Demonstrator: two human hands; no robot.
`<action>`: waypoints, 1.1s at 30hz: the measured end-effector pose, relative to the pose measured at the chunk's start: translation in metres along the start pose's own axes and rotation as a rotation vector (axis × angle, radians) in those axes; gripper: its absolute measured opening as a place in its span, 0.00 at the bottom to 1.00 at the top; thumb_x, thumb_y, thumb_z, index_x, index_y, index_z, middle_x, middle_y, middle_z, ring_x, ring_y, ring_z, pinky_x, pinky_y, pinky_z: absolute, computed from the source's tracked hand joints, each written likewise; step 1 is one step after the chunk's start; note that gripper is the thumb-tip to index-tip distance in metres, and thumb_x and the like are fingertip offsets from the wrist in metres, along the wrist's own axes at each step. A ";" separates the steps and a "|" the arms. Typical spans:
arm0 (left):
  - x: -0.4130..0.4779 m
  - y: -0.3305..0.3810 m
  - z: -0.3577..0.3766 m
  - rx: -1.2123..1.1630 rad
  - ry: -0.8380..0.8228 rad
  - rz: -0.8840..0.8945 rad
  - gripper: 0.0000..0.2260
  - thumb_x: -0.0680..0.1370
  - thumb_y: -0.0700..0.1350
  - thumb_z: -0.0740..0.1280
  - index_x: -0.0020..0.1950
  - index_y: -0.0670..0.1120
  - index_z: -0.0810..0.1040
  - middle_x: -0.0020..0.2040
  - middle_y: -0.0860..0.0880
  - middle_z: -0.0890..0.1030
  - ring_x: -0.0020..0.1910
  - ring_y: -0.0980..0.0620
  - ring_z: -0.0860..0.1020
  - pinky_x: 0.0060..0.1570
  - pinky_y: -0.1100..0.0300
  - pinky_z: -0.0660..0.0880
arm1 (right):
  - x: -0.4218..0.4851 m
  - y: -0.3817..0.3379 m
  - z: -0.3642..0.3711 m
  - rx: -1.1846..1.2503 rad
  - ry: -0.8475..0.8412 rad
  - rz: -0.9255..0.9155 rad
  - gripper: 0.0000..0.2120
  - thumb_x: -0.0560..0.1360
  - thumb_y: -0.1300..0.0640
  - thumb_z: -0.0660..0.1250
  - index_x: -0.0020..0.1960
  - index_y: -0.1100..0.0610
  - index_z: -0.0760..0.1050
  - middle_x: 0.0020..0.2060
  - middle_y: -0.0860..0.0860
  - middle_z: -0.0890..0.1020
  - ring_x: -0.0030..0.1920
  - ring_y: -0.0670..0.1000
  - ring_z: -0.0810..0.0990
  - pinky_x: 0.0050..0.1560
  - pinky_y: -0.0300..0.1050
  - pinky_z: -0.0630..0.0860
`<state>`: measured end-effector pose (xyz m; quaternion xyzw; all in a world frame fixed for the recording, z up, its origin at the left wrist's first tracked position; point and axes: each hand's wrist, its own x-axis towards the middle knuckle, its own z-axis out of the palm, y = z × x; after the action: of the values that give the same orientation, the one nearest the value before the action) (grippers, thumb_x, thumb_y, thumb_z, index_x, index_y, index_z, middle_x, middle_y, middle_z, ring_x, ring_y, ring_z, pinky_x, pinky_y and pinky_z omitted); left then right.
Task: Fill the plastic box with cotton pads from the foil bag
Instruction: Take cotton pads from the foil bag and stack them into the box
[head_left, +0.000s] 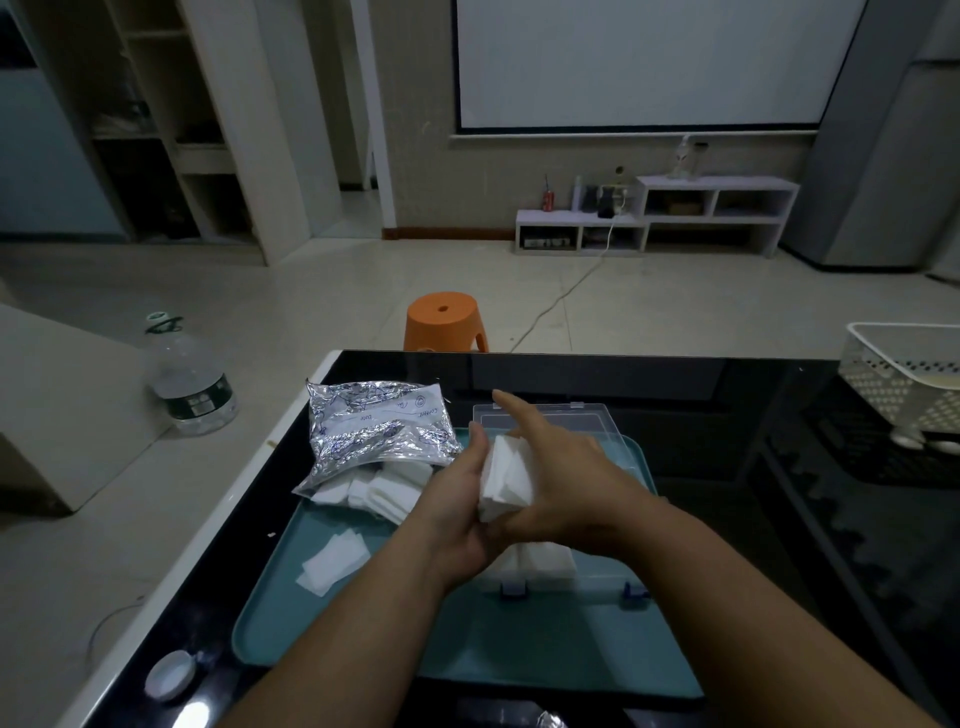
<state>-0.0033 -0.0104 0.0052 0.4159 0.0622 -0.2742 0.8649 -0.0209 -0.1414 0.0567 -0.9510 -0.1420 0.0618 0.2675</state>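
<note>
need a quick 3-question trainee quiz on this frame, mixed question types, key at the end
1. Fill in: the foil bag lies to the ____ of the plastic box.
2. True or false: the box's lid is open, behind the box.
3. What do the left hand and right hand hold between them?
A) the foil bag
B) a stack of cotton pads
C) the lid

Key: 1 left; 2 true; 3 B.
</note>
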 end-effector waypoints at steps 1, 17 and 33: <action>0.000 0.000 0.000 0.003 -0.008 -0.001 0.29 0.79 0.64 0.54 0.55 0.42 0.81 0.50 0.40 0.84 0.45 0.44 0.84 0.44 0.53 0.81 | -0.002 -0.001 -0.001 -0.044 -0.015 -0.014 0.58 0.64 0.44 0.78 0.76 0.36 0.38 0.71 0.49 0.69 0.70 0.56 0.66 0.71 0.55 0.61; -0.011 -0.005 -0.002 -0.005 -0.210 0.149 0.33 0.64 0.36 0.75 0.68 0.44 0.71 0.51 0.40 0.83 0.46 0.43 0.84 0.43 0.51 0.82 | 0.001 0.000 -0.003 -0.031 -0.038 -0.089 0.60 0.64 0.46 0.78 0.77 0.40 0.35 0.73 0.42 0.65 0.73 0.51 0.62 0.74 0.55 0.51; -0.008 0.007 -0.005 -0.247 -0.087 0.252 0.34 0.64 0.30 0.67 0.68 0.50 0.71 0.56 0.37 0.77 0.41 0.41 0.82 0.35 0.51 0.80 | 0.001 -0.001 -0.002 0.112 0.242 -0.018 0.44 0.55 0.41 0.81 0.64 0.39 0.60 0.63 0.42 0.69 0.66 0.49 0.66 0.65 0.51 0.68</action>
<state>-0.0055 0.0004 0.0095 0.2988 0.0055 -0.1716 0.9388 -0.0201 -0.1415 0.0591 -0.9338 -0.1135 -0.0479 0.3360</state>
